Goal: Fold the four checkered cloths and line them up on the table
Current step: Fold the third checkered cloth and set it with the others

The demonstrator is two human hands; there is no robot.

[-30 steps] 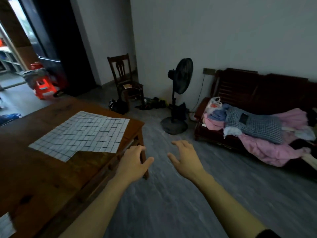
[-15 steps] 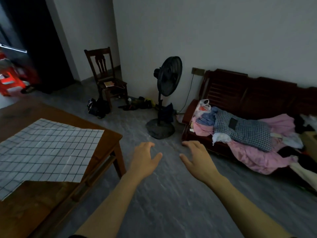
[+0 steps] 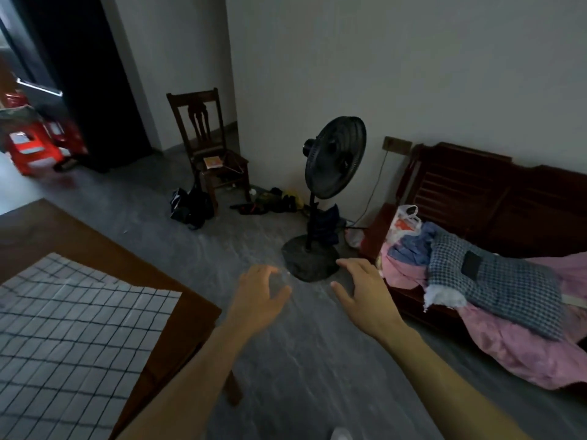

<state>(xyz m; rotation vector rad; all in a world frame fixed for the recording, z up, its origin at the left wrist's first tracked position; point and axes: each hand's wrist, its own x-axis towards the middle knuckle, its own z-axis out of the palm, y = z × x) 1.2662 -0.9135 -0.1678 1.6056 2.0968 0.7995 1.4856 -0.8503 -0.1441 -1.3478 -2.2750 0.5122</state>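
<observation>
A white cloth with thin dark checks (image 3: pixel 73 338) lies spread flat on the brown wooden table (image 3: pixel 104 258) at the lower left, reaching the table's right edge. On the dark wooden sofa (image 3: pixel 476 192) at the right, a dark small-checked cloth (image 3: pixel 495 287) lies draped over pink and blue fabric. My left hand (image 3: pixel 257 296) and my right hand (image 3: pixel 365 290) are both stretched forward over the grey floor, palms down, fingers relaxed, holding nothing. Both hang between the table and the sofa.
A black standing fan (image 3: pixel 327 192) stands on the floor just beyond my hands. A wooden chair (image 3: pixel 209 150) with bags and shoes around it is by the far wall. Red plastic stools (image 3: pixel 35 147) sit at the far left. Pink bedding (image 3: pixel 524 354) spills off the sofa.
The view has swung right and nearer to the sofa; the table and white cloth slid toward the left edge. Both hands stay open and empty in front of me.
</observation>
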